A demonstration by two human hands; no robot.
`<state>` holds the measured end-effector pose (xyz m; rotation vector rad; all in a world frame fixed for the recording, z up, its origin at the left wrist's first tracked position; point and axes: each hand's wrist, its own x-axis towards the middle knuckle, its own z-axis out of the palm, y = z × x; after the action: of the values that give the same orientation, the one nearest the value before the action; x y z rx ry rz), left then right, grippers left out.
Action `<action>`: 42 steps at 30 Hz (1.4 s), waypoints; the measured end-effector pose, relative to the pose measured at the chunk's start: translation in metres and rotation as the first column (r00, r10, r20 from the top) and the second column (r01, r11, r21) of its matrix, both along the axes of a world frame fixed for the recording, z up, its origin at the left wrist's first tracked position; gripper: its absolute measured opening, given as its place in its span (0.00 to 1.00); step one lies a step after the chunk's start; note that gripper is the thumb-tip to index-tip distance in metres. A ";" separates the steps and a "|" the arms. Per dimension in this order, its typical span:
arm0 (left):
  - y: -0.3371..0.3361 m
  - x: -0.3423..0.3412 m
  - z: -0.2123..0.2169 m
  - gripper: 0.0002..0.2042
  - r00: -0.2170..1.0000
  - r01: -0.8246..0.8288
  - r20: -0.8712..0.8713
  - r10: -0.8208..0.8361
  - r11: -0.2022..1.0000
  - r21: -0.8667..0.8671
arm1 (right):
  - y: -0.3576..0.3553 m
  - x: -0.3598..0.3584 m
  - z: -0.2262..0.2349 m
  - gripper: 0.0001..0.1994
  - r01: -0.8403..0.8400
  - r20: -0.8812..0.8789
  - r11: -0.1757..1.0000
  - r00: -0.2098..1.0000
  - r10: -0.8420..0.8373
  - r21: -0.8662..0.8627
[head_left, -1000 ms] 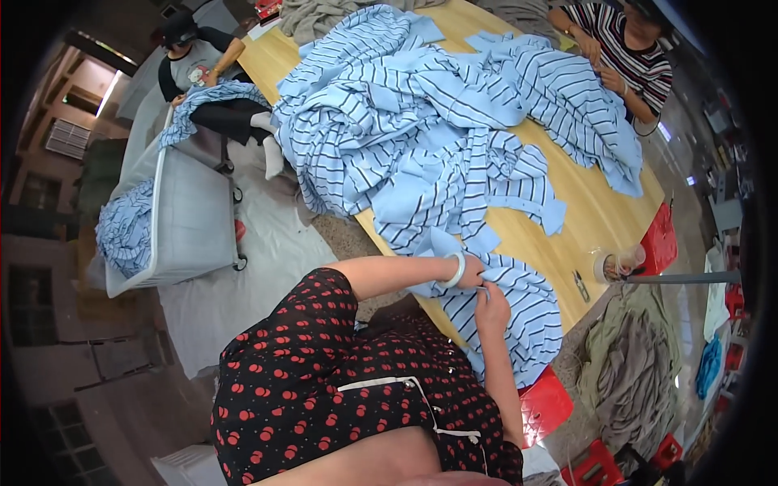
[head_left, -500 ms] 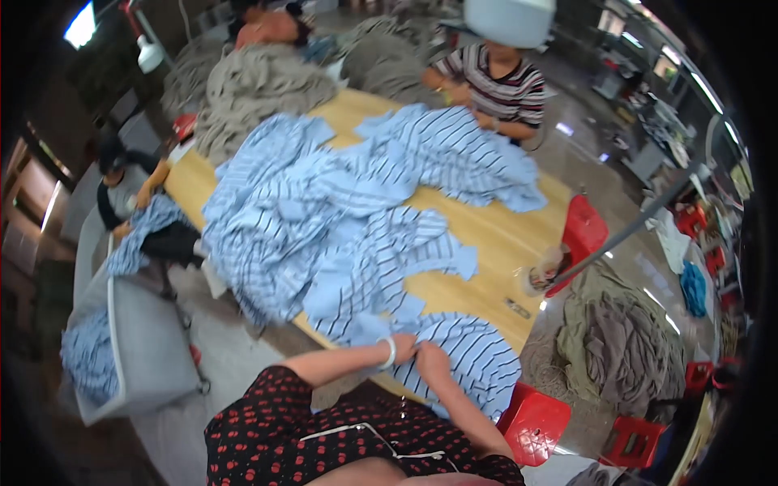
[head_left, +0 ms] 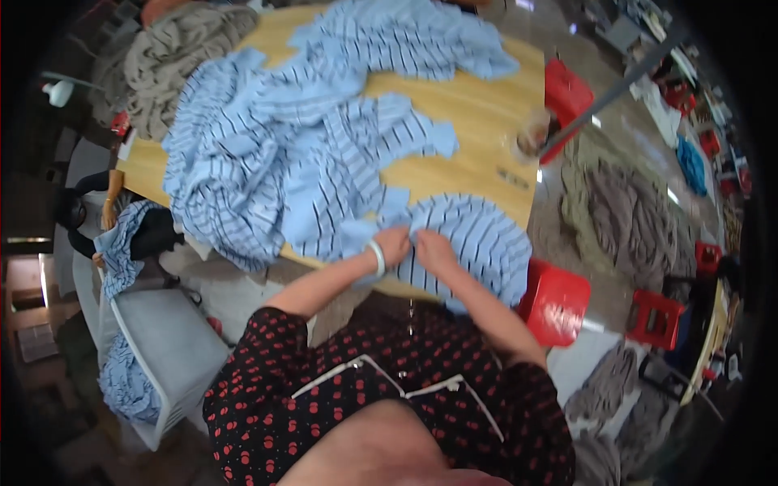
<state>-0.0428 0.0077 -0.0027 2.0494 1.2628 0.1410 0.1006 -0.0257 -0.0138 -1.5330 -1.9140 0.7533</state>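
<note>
The head view shows one wooden table [head_left: 446,174]; at its near right corner lies the striped cloth [head_left: 482,243]. The left hand [head_left: 393,245] and right hand [head_left: 435,253], just beside each other, have fingers closed on its near side; the exact fold pinched is hidden. A blue heap [head_left: 231,170] crowds the left half, its pieces too tangled to count, with more blue cloth [head_left: 417,40] along the far edge. By the right edge stand one cup [head_left: 532,138] and one small tool [head_left: 513,178]. One grey pole [head_left: 620,85] crosses before one of three red stools [head_left: 555,304] on that side. One cart [head_left: 174,340] stands off the near edge, leftward, beside one seated co-worker [head_left: 81,215].
</note>
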 end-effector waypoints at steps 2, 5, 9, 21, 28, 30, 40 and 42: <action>0.011 -0.004 -0.006 0.08 0.993 0.015 0.115 -0.025 0.996 0.086 | 0.013 0.003 -0.004 0.06 -0.004 -0.046 0.999 0.999 0.006 0.042; 0.023 -0.007 0.003 0.07 0.976 0.041 0.210 -0.060 0.995 0.096 | 0.025 0.006 0.008 0.06 -0.039 -0.103 0.997 0.994 0.032 -0.069; 0.023 -0.010 0.011 0.06 0.962 0.078 0.254 -0.097 0.993 0.083 | 0.020 0.006 0.023 0.09 -0.024 -0.170 0.979 0.985 -0.012 -0.205; 0.055 -0.037 0.024 0.12 0.951 0.260 0.281 -0.131 0.832 -0.490 | 0.021 0.014 0.017 0.11 -0.146 -0.335 0.879 0.942 -0.017 -0.454; 0.069 -0.038 -0.015 0.16 0.965 0.251 0.050 -0.259 0.840 -0.481 | 0.000 0.024 -0.009 0.10 -0.107 -0.062 0.950 0.994 0.092 -0.293; 0.069 -0.015 -0.011 0.20 0.963 0.192 -0.098 -0.251 0.895 -0.402 | -0.005 0.022 -0.010 0.10 -0.098 -0.031 0.958 0.995 0.093 -0.269; 0.057 0.048 -0.066 0.24 0.788 0.288 -0.444 -0.427 0.892 -0.347 | -0.009 0.013 -0.013 0.07 -0.130 0.127 0.987 0.982 0.141 -0.090; 0.059 0.033 -0.071 0.23 0.882 0.302 -0.271 -0.385 0.904 -0.302 | -0.008 0.017 -0.021 0.07 -0.111 0.106 0.991 0.987 0.119 -0.076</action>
<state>-0.0093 0.0663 -0.0735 2.0877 1.0097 -0.5214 0.1175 -0.0341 -0.0344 -1.5452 -2.0926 0.8081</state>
